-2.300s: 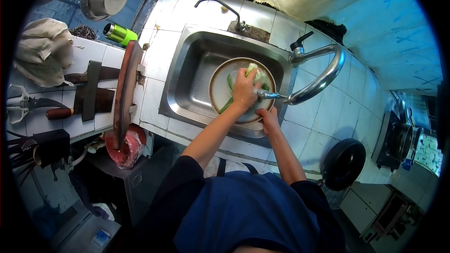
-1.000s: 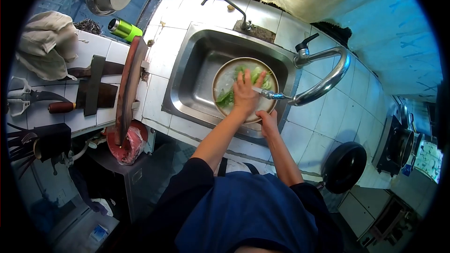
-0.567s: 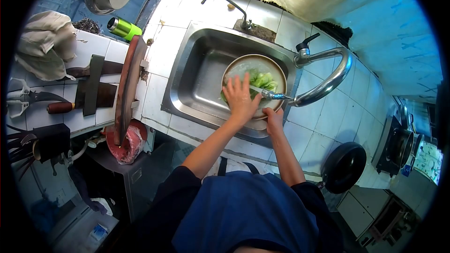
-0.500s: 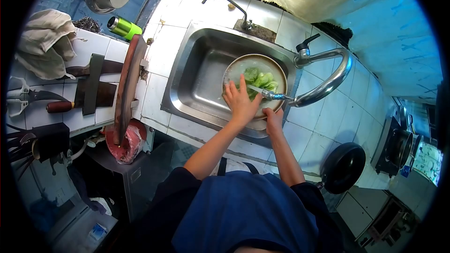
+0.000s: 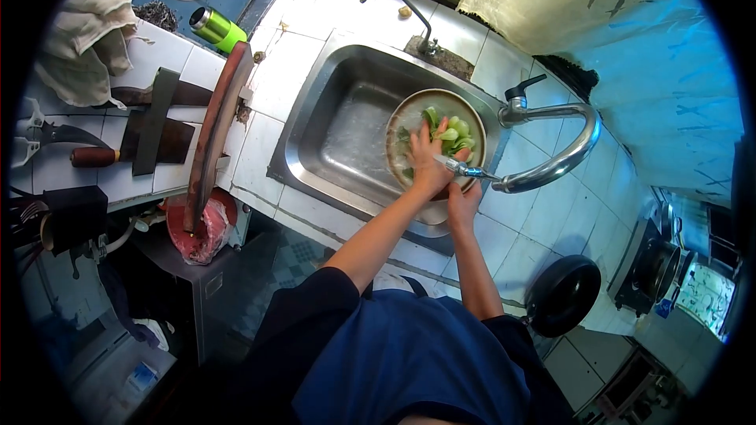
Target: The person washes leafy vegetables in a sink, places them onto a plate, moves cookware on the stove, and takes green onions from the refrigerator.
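Note:
A round brown-rimmed plate is held in the sink basin below the faucet. Leafy greens like bok choy lie on it, toward its right side. My left hand reaches over the plate, fingers spread and lying on the leaves. The near rim is gripped by my right hand, whose fingers are partly hidden under the plate. Just above my left hand is the nozzle of the curved chrome faucet.
The steel sink is set in a white tiled counter. A second thin tap stands behind it. To the left are an upright cutting board, cleavers and a green bottle. A black pan sits at right.
My left hand has moved right across the plate, from its left part onto the greens. The leaves have shifted under its fingers. My right hand keeps its hold on the rim.

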The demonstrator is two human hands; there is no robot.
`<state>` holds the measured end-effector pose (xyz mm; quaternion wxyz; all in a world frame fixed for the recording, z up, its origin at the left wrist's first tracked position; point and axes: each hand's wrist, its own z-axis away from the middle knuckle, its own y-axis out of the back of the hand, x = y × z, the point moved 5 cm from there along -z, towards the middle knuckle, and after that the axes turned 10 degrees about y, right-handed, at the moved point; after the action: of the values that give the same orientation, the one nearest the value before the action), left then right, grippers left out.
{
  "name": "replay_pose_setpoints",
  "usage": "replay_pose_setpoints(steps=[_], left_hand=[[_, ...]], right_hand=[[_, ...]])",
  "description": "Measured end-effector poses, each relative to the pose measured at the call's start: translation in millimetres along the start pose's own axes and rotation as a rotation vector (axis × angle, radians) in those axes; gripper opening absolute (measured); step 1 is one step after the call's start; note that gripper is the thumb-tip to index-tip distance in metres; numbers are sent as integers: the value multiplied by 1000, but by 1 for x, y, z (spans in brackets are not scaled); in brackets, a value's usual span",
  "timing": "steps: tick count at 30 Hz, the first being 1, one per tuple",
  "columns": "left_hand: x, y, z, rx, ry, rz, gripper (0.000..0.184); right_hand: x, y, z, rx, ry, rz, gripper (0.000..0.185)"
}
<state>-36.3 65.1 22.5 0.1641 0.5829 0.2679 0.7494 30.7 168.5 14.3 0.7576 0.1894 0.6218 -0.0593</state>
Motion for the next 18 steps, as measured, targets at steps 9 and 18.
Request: replay_pose_setpoints(steps=[9,18], left_hand=[[7,-12,-10,164,-187,238,67],[3,22,-9,27,36,-118,49]], right_hand=[[-55,4,-12,102,291,401,34],[25,-1,-9,-2,-395,-393,33]])
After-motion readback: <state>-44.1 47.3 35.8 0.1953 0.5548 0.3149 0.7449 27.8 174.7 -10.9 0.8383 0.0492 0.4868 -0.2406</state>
